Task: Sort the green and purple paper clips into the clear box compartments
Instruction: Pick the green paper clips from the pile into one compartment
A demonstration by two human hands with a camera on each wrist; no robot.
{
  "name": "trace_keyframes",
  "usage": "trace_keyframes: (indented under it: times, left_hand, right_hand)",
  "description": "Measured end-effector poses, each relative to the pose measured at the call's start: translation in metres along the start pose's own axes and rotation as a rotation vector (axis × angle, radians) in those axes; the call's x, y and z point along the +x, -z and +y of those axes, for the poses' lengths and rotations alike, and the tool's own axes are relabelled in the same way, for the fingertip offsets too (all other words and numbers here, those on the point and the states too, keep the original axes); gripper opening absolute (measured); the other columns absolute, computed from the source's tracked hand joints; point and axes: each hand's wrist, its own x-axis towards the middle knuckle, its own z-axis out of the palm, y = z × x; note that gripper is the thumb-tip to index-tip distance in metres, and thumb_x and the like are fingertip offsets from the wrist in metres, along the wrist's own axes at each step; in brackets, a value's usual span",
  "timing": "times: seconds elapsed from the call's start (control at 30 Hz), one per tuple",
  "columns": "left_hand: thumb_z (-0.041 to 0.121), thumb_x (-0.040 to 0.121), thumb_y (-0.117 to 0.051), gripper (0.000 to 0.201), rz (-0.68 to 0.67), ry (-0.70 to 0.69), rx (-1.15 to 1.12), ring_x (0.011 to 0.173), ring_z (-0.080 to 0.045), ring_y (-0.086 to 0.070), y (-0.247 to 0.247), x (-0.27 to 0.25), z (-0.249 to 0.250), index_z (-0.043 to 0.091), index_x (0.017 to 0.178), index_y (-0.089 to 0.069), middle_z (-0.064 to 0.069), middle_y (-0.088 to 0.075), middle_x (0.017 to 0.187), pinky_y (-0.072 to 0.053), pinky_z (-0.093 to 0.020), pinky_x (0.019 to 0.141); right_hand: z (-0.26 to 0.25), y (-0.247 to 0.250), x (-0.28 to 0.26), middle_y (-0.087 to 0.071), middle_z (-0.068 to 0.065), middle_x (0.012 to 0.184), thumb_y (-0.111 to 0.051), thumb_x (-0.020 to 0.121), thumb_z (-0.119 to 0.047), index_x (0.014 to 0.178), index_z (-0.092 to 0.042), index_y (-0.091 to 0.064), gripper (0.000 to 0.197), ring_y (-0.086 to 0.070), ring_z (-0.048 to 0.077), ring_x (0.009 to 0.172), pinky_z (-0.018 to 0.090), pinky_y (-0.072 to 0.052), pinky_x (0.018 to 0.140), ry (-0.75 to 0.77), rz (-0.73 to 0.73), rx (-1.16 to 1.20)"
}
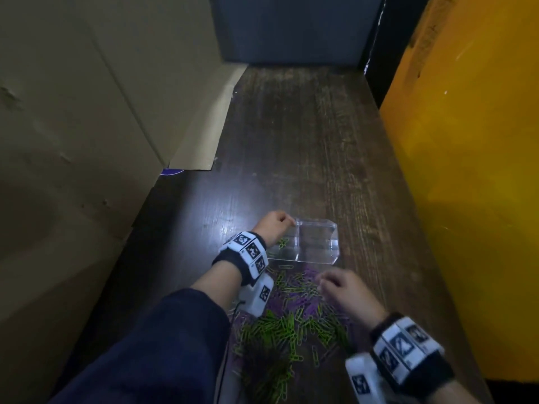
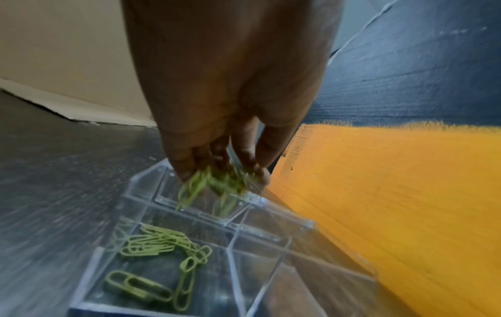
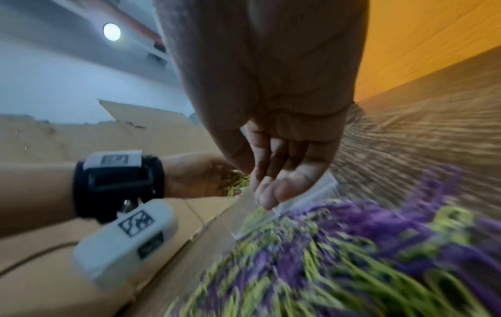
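Observation:
A clear box (image 1: 318,243) with compartments stands on the dark wooden table. My left hand (image 1: 290,221) hovers over its far left corner. In the left wrist view its fingers (image 2: 184,169) pinch a blurred bunch of green paper clips (image 2: 214,186) just above a far compartment of the box (image 2: 233,248). More green clips (image 2: 160,244) lie in the near left compartment. A mixed pile of green and purple clips (image 1: 291,319) lies in front of the box. My right hand (image 1: 320,282) hangs over the pile's far edge, with fingers (image 3: 273,193) loosely bent and nothing visible in them.
A cardboard wall (image 1: 87,141) closes the left side and a yellow panel (image 1: 466,170) the right. A dark panel (image 1: 291,30) stands at the back. Bare wooden tabletop (image 1: 306,135) stretches beyond the box.

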Motion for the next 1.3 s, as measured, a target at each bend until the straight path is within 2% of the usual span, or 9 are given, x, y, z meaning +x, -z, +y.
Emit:
trace_keyframes:
  times: [0.1,0.17,0.23,0.33,0.5,0.67,0.87,1.13,1.3]
  left_hand:
    - [0.02,0.093,-0.051,0.025,0.009,-0.002,0.155,0.088,-0.025,-0.063,-0.001,-0.003,-0.007,0.003,0.102,-0.067,-0.013,-0.068,0.094,-0.05,-0.032,0.081]
    - [0.017,0.092,-0.051,0.023,0.085,-0.031,0.22,0.095,-0.026,-0.064,0.003,-0.014,-0.015,0.007,0.103,-0.069,-0.013,-0.07,0.102,-0.051,-0.035,0.087]
    - [0.019,0.091,-0.05,0.02,0.23,-0.036,0.22,0.083,-0.022,-0.063,0.006,-0.029,-0.028,0.013,0.097,-0.069,-0.007,-0.071,0.095,-0.051,-0.031,0.076]
    - [0.019,0.091,-0.048,0.019,0.356,-0.043,0.258,0.074,-0.018,-0.058,0.002,-0.062,-0.05,0.019,0.093,-0.067,-0.002,-0.068,0.091,-0.043,-0.025,0.063]
    - [0.027,0.093,-0.043,0.043,0.002,-0.173,0.711,0.125,-0.02,-0.048,-0.034,-0.097,-0.09,0.028,0.135,-0.044,0.003,-0.042,0.143,-0.044,-0.032,0.099]
    - [0.027,0.096,-0.04,0.049,-0.052,-0.14,0.775,0.137,-0.02,-0.032,-0.041,-0.115,-0.109,0.027,0.143,-0.03,0.003,-0.025,0.153,-0.031,-0.031,0.11]
    - [0.029,0.094,-0.046,0.031,0.039,-0.081,0.732,0.12,-0.021,-0.047,-0.033,-0.125,-0.116,0.028,0.125,-0.052,0.002,-0.048,0.131,-0.047,-0.035,0.093]
    - [0.031,0.096,-0.042,0.026,0.134,-0.055,0.675,0.107,-0.026,-0.06,-0.022,-0.12,-0.112,0.025,0.116,-0.057,-0.001,-0.061,0.119,-0.048,-0.035,0.084]
    - [0.037,0.095,-0.044,0.028,0.224,-0.034,0.661,0.108,-0.025,-0.061,-0.013,-0.12,-0.108,0.027,0.117,-0.058,-0.002,-0.067,0.115,-0.047,-0.031,0.083]
  right_hand:
    - [0.023,-0.006,-0.007,-0.061,-0.01,0.077,-0.051,0.09,-0.005,0.092,-0.015,-0.064,0.017,-0.057,-0.005,0.064,0.013,-0.041,0.066,0.091,-0.008,-0.178]
    - [0.025,-0.011,-0.005,-0.067,-0.006,0.093,-0.051,0.09,-0.007,0.101,-0.01,-0.067,0.02,-0.06,-0.004,0.085,0.01,-0.038,0.076,0.194,0.021,-0.311]
    - [0.02,-0.017,0.002,-0.067,0.003,0.112,-0.049,0.09,-0.005,0.111,-0.009,-0.065,0.027,-0.06,0.015,0.108,0.018,-0.037,0.091,0.306,0.045,-0.432]
    - [0.011,-0.028,0.018,-0.049,0.003,0.139,-0.042,0.09,-0.003,0.134,-0.015,-0.047,0.046,-0.042,0.019,0.13,0.026,-0.027,0.108,0.373,-0.019,-0.661]
    - [0.022,-0.046,0.03,-0.018,-0.003,0.156,-0.033,0.096,-0.013,0.147,-0.018,-0.02,0.053,-0.018,0.018,0.144,0.036,-0.022,0.114,0.348,-0.116,-1.005]
    - [0.043,-0.044,0.016,-0.022,0.0,0.155,-0.037,0.094,-0.009,0.146,-0.016,-0.025,0.054,-0.02,0.019,0.143,0.04,-0.027,0.114,0.369,-0.128,-1.035]
    - [0.04,-0.03,0.003,-0.049,0.005,0.138,-0.047,0.094,-0.022,0.128,-0.014,-0.05,0.036,-0.037,0.02,0.131,0.026,-0.027,0.108,0.413,-0.035,-0.942]
    - [0.026,-0.027,0.006,-0.067,0.014,0.108,-0.054,0.091,-0.022,0.105,-0.007,-0.061,0.022,-0.061,0.03,0.104,0.033,-0.044,0.081,0.224,0.043,-0.674]
    - [0.017,-0.022,0.01,-0.068,0.015,0.113,-0.054,0.091,-0.01,0.112,-0.004,-0.064,0.024,-0.062,0.026,0.106,0.03,-0.044,0.09,0.148,0.104,-0.351]
